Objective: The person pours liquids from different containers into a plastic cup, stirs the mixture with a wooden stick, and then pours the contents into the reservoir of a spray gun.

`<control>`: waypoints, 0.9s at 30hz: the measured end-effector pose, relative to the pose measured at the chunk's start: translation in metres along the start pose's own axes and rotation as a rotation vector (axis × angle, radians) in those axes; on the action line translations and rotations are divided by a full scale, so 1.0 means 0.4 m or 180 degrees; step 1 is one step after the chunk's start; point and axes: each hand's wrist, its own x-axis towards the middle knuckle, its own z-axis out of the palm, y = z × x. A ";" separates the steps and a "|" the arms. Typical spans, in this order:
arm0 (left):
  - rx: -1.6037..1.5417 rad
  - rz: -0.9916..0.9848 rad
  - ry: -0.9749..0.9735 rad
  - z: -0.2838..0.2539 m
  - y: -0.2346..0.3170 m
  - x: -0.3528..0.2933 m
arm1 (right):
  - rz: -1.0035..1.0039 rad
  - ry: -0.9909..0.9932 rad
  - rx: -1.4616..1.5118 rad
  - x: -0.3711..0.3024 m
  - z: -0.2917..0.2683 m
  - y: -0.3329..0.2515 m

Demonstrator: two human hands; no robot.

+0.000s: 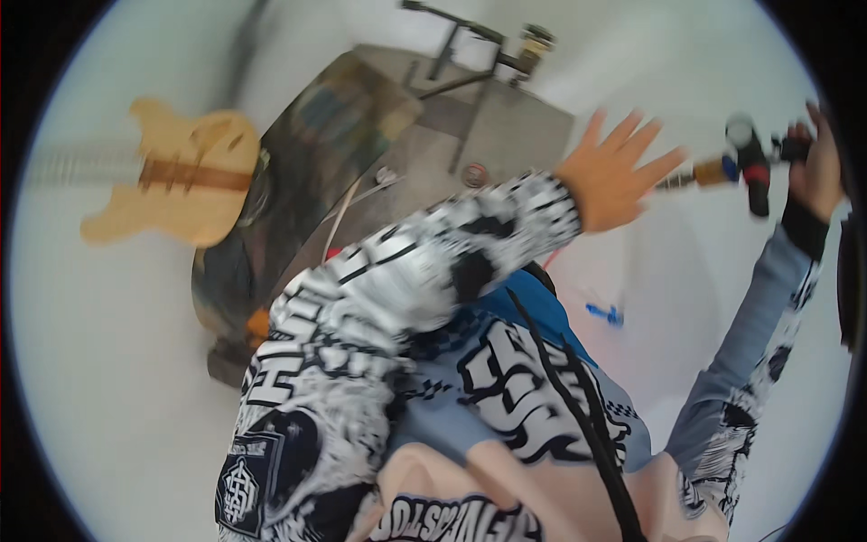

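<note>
My left hand [619, 176] is stretched out over the far right edge of the grey worktop, fingers spread, with nothing in it. My right hand [820, 167] reaches far out to the right. Its fingers close round the black end of a black-and-red hand tool [751, 167]; the exact kind cannot be made out. A tan cylinder [709, 172] with a blue collar and a thin ridged shaft lie in line with that tool, pointing toward my left hand. Both hands are slightly blurred.
A bare-wood electric guitar [203, 194] lies at the left, partly over a dark, paint-stained surface [307, 144]. Behind is a grey worktop [524, 122] with a metal clamp-like fixture [492, 50] and a small round tin [474, 174]. A small blue object [605, 313] lies at the right.
</note>
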 end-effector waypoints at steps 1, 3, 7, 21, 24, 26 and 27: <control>-0.0032 -0.0248 -0.0380 -0.027 -0.046 -0.117 | 0.0184 -0.0234 0.0098 -0.004 0.041 0.032; -0.0162 -0.1362 -0.1230 -0.117 -0.104 -0.423 | 0.0540 -0.0615 0.0210 -0.075 0.103 0.097; 0.0517 -0.3739 -0.1947 -0.207 0.078 -1.060 | 0.0814 -0.1750 0.0273 -0.210 0.302 0.146; -0.0945 -0.6497 0.1138 0.130 0.716 -1.160 | 0.0114 -0.4393 0.1046 -0.550 1.072 -0.134; -0.0900 -0.6643 0.1122 0.166 0.678 -1.134 | 0.0166 -0.4576 0.1213 -0.572 1.155 -0.171; -0.1010 -0.6562 0.0838 0.153 0.640 -1.110 | 0.0202 -0.4481 0.1081 -0.585 1.211 -0.188; -0.0999 -0.6541 0.0839 0.138 0.627 -1.111 | 0.0235 -0.4603 0.0978 -0.586 1.224 -0.203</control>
